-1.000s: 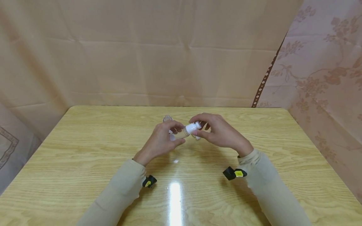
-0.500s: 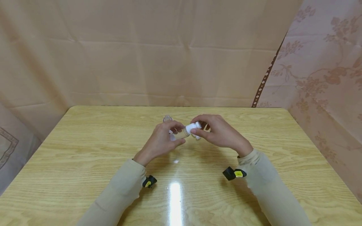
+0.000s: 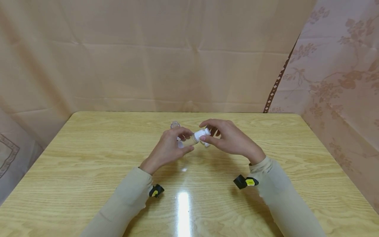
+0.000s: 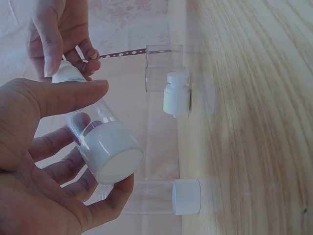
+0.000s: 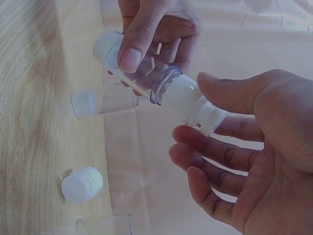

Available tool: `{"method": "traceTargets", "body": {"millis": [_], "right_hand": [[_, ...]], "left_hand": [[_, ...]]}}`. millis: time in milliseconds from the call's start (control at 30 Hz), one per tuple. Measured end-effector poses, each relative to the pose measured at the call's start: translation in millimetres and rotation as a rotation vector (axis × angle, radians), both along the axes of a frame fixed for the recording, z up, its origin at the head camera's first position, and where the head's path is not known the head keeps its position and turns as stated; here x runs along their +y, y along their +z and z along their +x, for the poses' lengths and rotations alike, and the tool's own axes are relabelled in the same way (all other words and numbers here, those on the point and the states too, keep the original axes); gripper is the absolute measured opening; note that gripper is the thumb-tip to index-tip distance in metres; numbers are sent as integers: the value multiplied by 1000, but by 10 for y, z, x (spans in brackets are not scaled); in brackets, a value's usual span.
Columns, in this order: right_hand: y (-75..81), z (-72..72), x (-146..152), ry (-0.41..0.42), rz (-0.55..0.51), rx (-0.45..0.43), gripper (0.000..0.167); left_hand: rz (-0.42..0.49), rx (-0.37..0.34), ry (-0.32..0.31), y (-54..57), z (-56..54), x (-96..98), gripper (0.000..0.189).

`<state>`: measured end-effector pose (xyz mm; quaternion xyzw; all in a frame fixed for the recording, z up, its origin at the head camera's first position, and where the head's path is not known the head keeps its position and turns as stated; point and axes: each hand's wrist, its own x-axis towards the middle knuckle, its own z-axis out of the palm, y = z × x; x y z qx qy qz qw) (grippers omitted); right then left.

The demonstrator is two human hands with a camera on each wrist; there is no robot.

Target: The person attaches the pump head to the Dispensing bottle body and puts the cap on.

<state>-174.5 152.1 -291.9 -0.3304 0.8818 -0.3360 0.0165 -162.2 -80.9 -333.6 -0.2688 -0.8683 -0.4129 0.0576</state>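
Observation:
A clear bottle [image 5: 142, 81] with a white base [image 4: 113, 154] is held tilted in my left hand [image 3: 169, 144], thumb on one side and fingers curled round the other. At its mouth a white pump top [image 3: 202, 134] fits at the ringed neck, its wide collar showing outside the clear wall. My right hand [image 3: 229, 138] holds this top between thumb and curled fingers, the thumb along its near side. Both hands are raised over the table.
On the wooden table [image 3: 88, 148] a second clear bottle [image 5: 112, 99] with a white base stands behind my left hand. Another white pump top [image 5: 82, 185] stands beyond, close to a clear cylinder [image 5: 105, 226]. Curtains [image 3: 165, 59] hang behind the far table edge.
My right thumb and fingers have shifted slightly about the white pump top. The left hand and the bottle have stayed in place.

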Motion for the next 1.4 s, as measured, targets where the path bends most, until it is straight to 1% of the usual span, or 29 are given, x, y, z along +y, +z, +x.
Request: {"method": "traceTargets", "body": {"millis": [167,267,433,600,767,1067,1233,1400], "right_hand": [[2,6,10,6,-20,3,40],[2,8,14,11,-26,11,40],[-5,4,10,23,-35,20,35],[-9,1,0,24,-26,27,30],[-8,-1,-9,22,-17,17,27],[-9,-11,-19,12,-1,-7,21],[-7,-10,-13,2,13,-9,22],[2,-1,0,-4,8,-8,29]], "left_hand": [[3,-14,-4,-4,-4,-1,33],[5,-11,-6,-7,-5,1,32],[10,-3,-8,-3,0,8,33],[12,-9,-3,2,5,9,33],[14,-19,2,4,8,4,32],[13,-12,1,1,6,6,32],[11,-13,0,-3,7,9,32],[4,-21,5,-1,7,12,33]]}}
